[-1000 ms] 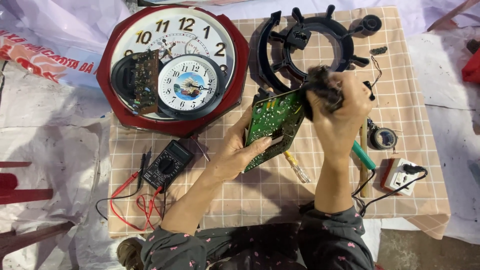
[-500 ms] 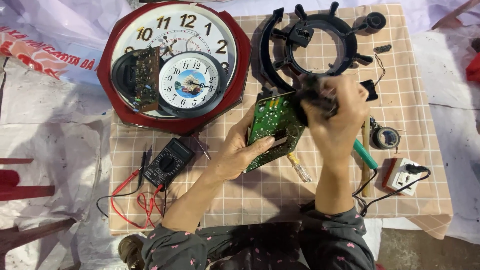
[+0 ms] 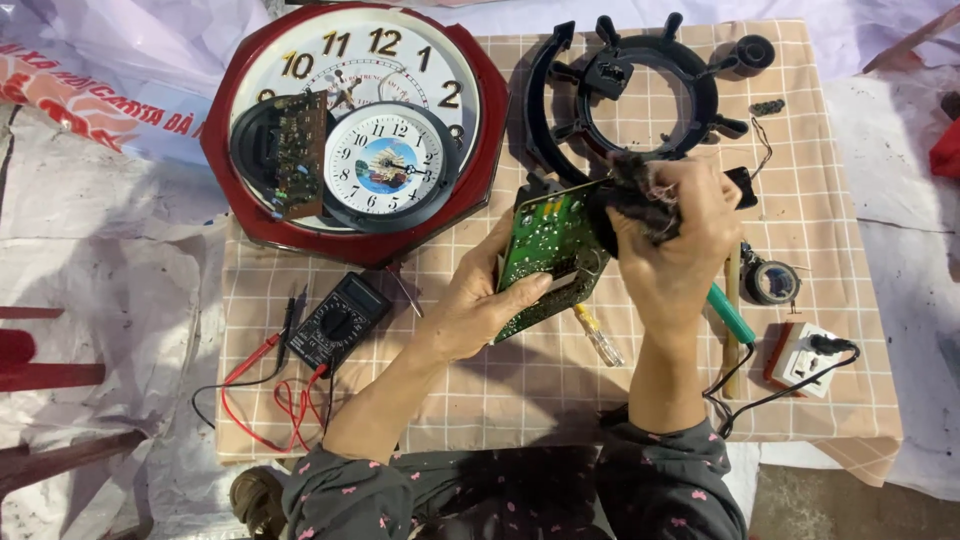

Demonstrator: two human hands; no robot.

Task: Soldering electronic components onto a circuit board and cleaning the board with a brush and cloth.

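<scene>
- The low table (image 3: 520,400), covered with a checked tan cloth, carries everything, and pale plastic sheeting lies on the ground around it.
- A big red wall clock (image 3: 355,125) lies face up at the table's far left corner; a smaller round clock face (image 3: 385,165) and a dark round part with a brown circuit board (image 3: 290,155) rest on its dial.
- A black ring-shaped plastic frame (image 3: 640,90) with spokes lies at the far middle of the table, just beyond the hands.
- The green circuit board (image 3: 548,255) is held tilted above the middle of the table, between the two hands.
- The left hand (image 3: 480,305) grips the board's near edge, thumb across the face and fingers closed behind it.
- The right hand (image 3: 675,240) is closed tightly around a dark, fuzzy wad (image 3: 635,195) pressed against the board's right edge; I cannot tell what the wad is.
- A black multimeter (image 3: 338,322) with red and black leads lies at the near left.
- A white and red socket block (image 3: 803,355) with a black cable sits at the near right.
- A green-handled tool (image 3: 730,315) lies just right of the right wrist.
- A clear-handled screwdriver (image 3: 598,335) lies under the board.
</scene>
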